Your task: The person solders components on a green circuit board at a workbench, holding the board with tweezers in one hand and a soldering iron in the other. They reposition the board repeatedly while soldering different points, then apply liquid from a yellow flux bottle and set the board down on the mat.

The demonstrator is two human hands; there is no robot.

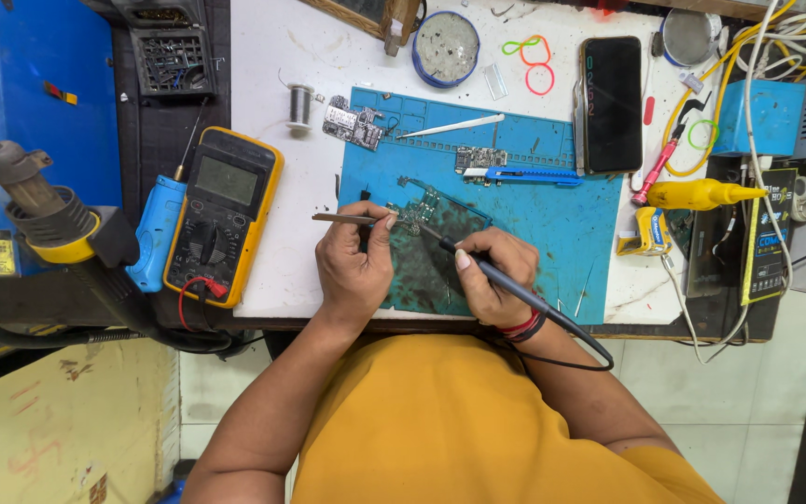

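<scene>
My left hand (354, 271) pinches thin metal tweezers (342, 218) whose tips point right toward a small green circuit board (422, 207) lying on the blue work mat (552, 210). My right hand (489, 275) grips a dark soldering iron (506, 280) like a pen, with its tip touching the board from the right. The iron's black cable loops back past my right wrist. A stained dark patch of the mat lies under both hands.
A yellow multimeter (221, 217) and a blue tool (155, 233) lie left of the mat, a hot-air gun (44, 210) further left. Two more circuit boards, a blue utility knife (524, 175), a black phone (610, 103), a solder spool (300, 105) and a yellow bottle (697, 194) surround the mat.
</scene>
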